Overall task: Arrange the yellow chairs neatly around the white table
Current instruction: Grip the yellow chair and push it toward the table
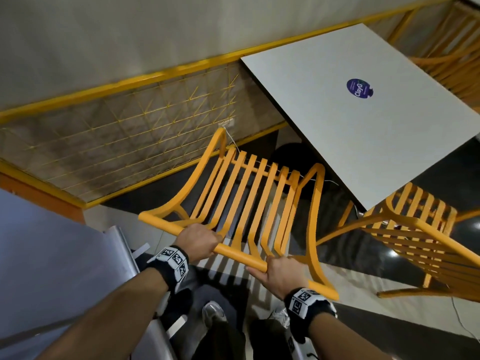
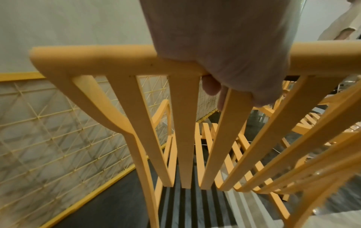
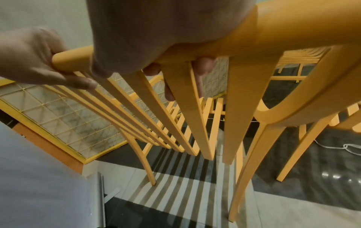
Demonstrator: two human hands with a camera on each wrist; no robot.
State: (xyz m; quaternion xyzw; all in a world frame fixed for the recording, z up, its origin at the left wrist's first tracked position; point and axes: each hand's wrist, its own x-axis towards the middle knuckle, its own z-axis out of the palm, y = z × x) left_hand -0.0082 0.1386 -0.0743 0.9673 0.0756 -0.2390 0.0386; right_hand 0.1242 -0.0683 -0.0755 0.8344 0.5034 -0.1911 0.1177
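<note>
From the head camera, the left hand point(image 1: 198, 240) and the right hand point(image 1: 279, 275) both clasp the top rail of a yellow slatted chair point(image 1: 249, 201) just ahead of the person. The left hand sits nearer the rail's left end, the right nearer its right corner. The chair's seat points toward the near edge of the white table point(image 1: 363, 120), its front close to the table's dark base. A second yellow chair point(image 1: 413, 229) stands at the table's right corner, and a third point(image 1: 452, 55) shows beyond the far side. A yellow mesh railing point(image 1: 117, 141) runs along the left.

In the left wrist view, the fingers point(image 2: 212, 86) curl under the rail and between the back slats — a full grasp.

In the right wrist view, the fingertips point(image 3: 203, 66) wrap beneath the rail near its curved corner — also grasping. The left hand point(image 3: 33, 61) shows further along the same rail.
</note>
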